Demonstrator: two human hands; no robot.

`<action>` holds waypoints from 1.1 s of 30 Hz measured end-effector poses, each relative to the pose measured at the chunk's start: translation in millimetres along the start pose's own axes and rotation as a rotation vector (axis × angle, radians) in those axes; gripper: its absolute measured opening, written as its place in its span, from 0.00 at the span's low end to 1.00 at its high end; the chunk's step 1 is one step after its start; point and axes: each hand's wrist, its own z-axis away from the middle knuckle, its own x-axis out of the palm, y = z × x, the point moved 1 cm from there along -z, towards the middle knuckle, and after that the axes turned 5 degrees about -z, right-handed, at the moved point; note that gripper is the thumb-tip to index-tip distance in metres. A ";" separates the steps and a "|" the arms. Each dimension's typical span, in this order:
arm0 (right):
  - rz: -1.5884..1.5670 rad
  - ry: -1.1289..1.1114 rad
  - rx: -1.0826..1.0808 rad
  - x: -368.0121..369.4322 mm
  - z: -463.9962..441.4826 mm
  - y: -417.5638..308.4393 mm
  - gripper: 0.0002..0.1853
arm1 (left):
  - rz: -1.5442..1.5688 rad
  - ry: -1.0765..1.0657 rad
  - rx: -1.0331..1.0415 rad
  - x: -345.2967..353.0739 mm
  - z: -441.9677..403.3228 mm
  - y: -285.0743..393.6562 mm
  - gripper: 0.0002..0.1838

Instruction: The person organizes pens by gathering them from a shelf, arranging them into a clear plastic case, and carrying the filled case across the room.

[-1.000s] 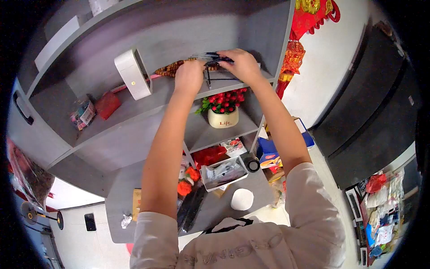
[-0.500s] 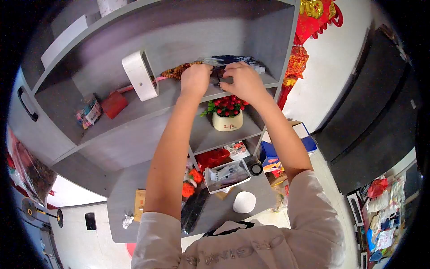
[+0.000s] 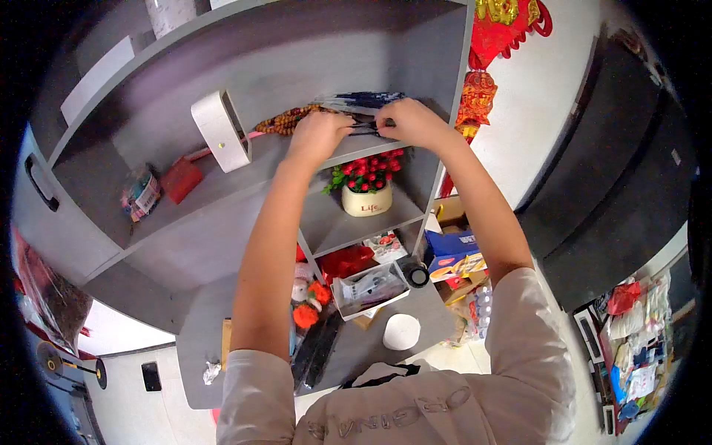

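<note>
Both my hands are over the grey shelf, fingers closed and facing each other. Between them stretches a thin dark strand-like item (image 3: 365, 127); its kind is too small to make out. My left hand (image 3: 319, 135) pinches its left end, right beside a string of brown beads (image 3: 285, 121). The other end is in the fingers of my right hand (image 3: 411, 122). Just behind the hands lies a dark blue and white folded bundle (image 3: 363, 99). Below them, on a lower shelf, stands a cream flower pot (image 3: 367, 201) with red berries and green leaves.
Left on the same shelf stand a white box-like stand (image 3: 222, 133), a red box (image 3: 182, 180) and a small wrapped pack (image 3: 141, 194). Lower down are an open white box (image 3: 371, 290), a black roll (image 3: 418, 276) and a white round lid-like object (image 3: 401, 331). Red ornaments (image 3: 475, 96) hang right.
My right hand has turned, its fingers closing into a pinch on the dark strand-like item. That item now looks stretched out between both hands. The view has shifted slightly.
</note>
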 end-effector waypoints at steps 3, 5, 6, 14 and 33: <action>-0.124 0.037 -0.013 -10.2 3.8 -5.1 0.08 | 0.042 0.046 0.077 5.9 -1.9 -4.8 0.11; -0.112 0.021 -0.056 -12.2 2.6 -5.4 0.09 | 0.053 0.081 0.129 6.8 -2.1 -4.8 0.11; -0.107 0.012 -0.077 -12.7 1.7 -5.5 0.10 | 0.054 0.083 0.142 7.5 -1.5 -5.0 0.11; 0.142 -0.200 0.014 -13.1 -13.2 -4.3 0.12 | 0.081 0.059 0.221 5.9 -5.0 -3.6 0.15; -0.141 -0.180 -0.022 -29.3 10.5 23.8 0.10 | 0.224 0.002 0.190 10.8 -7.1 -12.4 0.09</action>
